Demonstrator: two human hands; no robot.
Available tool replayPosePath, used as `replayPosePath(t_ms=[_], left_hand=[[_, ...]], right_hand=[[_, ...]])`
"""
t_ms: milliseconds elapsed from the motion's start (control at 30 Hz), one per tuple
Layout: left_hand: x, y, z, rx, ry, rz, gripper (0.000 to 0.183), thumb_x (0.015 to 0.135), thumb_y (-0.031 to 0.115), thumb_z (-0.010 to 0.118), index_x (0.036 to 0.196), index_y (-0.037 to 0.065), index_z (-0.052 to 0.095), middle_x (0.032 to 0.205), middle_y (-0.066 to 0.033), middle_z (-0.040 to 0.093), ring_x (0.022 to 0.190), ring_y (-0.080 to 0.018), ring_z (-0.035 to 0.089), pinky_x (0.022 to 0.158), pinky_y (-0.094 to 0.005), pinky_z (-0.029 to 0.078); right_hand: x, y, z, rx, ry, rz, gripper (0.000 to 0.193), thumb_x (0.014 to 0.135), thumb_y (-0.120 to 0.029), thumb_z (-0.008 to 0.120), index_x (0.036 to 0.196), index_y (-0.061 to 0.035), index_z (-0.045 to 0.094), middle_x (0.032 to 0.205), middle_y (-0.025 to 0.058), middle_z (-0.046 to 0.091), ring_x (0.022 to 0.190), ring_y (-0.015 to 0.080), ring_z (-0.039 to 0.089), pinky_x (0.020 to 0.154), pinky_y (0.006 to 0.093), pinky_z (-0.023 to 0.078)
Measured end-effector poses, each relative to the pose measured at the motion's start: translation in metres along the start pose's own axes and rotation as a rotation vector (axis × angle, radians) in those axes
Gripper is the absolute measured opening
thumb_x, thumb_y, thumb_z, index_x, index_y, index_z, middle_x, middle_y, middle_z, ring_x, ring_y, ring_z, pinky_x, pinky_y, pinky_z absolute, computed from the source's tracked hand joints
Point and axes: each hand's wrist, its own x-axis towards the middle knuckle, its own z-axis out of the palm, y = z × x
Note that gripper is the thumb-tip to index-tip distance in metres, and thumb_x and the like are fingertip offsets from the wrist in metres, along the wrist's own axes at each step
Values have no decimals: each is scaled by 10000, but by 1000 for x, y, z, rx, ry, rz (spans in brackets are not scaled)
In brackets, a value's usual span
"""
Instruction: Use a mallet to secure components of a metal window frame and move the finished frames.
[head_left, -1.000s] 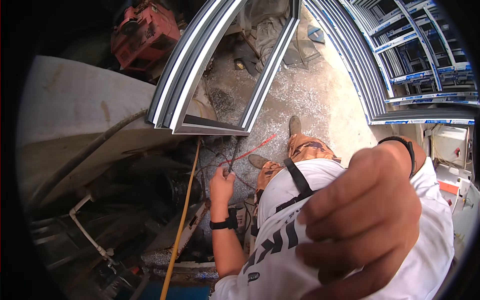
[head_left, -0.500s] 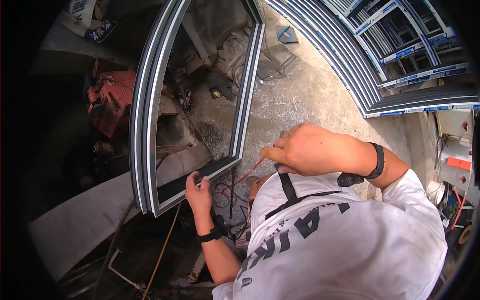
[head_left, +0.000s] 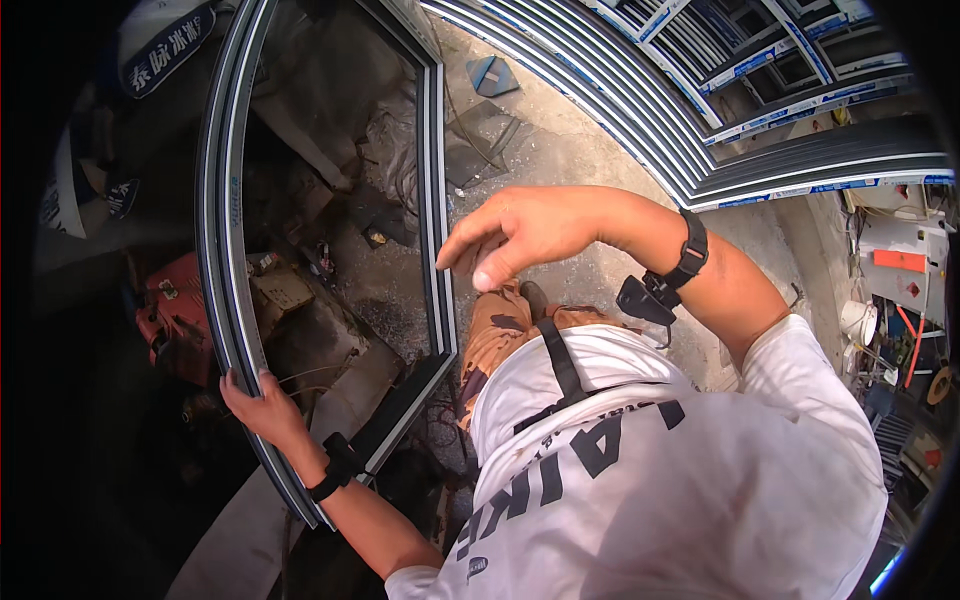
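Pale chips speckle the concrete floor of a cluttered work area, where blue-edged frames stand in a stack beyond my right arm. A large dark frame with white stripes stands ahead of me to the left, its near right corner close to my patterned orange trousers; what bears its lower edge, I cannot tell. A red machine sits just beyond the frame's left rail. My left hand grips that rail toward its near end, thumb and fingers on opposite sides. My right hand hangs beside the right rail, fingers loosely extended and thumb apart, its fingertips at the rail's edge; whether they touch, I cannot tell. A blue-grey square piece lies on the floor between the frame and the stack. Black straps circle both my wrists.
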Motion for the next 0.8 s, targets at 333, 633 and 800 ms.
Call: replayPosePath(t_ms=[333,633,800], left_hand=[[30,58,88,387,-38,-68,633,776,235,671,1345,39,474,1464,-268,333,1358,-438,306,1042,-543,322],[8,94,78,320,-124,-191,646,777,184,654,1370,30,449,1504,-244,294,1384,-422,282,1077,-522,293],[-24,140,73,380,-119,-256,671,799,230,661,1388,23,416,1496,-207,329,1371,-410,310,1083,-511,280]], right_hand=[[17,77,-42,-409,-209,424,495,829,-275,676,1259,-61,553,964,172,676,915,355,650,793,446,501],[113,114,-103,-398,-265,197,432,851,-294,667,1190,-45,569,949,170,682,943,344,652,801,453,498],[170,131,-150,-387,-355,-8,535,865,-306,650,1308,-45,499,1064,225,653,1001,363,634,857,455,489]])
